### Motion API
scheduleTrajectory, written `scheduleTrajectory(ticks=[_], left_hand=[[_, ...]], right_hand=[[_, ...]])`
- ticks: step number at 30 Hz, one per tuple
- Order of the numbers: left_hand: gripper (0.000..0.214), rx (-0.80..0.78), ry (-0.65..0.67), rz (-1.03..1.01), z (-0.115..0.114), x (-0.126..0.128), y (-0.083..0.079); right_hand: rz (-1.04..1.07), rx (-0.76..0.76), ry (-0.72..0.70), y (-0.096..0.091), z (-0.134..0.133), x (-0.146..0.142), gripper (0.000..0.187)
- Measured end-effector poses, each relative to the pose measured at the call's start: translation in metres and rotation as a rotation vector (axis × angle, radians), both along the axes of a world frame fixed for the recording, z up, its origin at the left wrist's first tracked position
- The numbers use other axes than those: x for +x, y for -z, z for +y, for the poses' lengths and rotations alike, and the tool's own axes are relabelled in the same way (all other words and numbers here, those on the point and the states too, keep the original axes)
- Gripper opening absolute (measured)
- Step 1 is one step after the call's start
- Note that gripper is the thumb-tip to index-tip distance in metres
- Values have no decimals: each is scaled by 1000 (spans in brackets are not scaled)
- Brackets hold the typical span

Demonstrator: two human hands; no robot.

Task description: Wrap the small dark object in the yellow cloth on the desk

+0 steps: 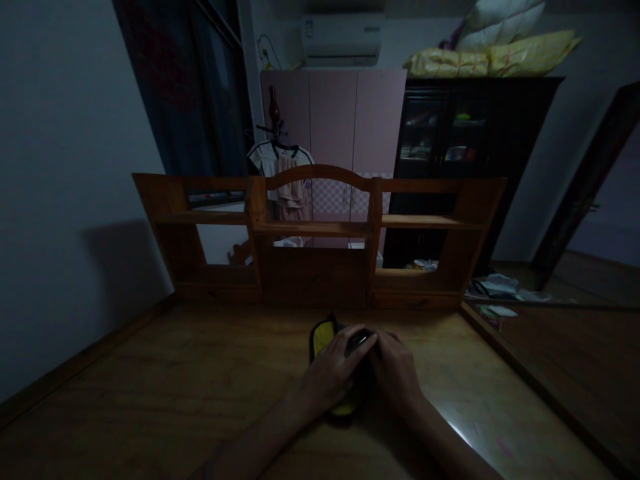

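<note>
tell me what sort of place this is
Probably a bedroom: clothes hang on a stand before a pink wardrobe, and bulky bags lie on a dark cabinet.

a low brown wooden shelf unit with an arched top rail (314, 229) stands across the middle; behind it, a pale-pink wardrobe with a checked band (331, 120) sits below a boxy white air conditioner (343, 39). a white short-sleeved shirt (267, 159) and a pale pink cloth garment (291, 180) hang on a dark reddish coat stand (273, 110). to the right, shiny yellow bundles (447, 63) lie on a black glass-doored cabinet (510, 133), near a dark door (575, 187)
</note>
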State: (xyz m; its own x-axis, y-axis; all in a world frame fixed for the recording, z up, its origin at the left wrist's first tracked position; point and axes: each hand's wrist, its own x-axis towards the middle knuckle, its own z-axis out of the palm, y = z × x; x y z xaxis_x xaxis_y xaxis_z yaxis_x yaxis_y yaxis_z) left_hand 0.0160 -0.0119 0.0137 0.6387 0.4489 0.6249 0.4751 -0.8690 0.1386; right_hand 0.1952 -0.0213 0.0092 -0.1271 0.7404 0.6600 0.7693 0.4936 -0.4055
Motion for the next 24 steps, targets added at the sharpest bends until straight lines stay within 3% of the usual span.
scheduleTrajectory(ticks=[8, 16, 19, 24], left_hand=[[90, 15, -28, 7, -2, -1, 0], [85, 65, -51, -35, -2, -1, 3], [82, 91, -85, -59, -1, -4, 5], [71, 136, -124, -118, 0, -10, 7]], right_hand=[[81, 26, 45, 3, 2, 0, 19], [161, -72, 80, 2, -2, -4, 20], [223, -142, 45, -3, -7, -7, 21], [380, -291, -126, -15, -10, -14, 33]])
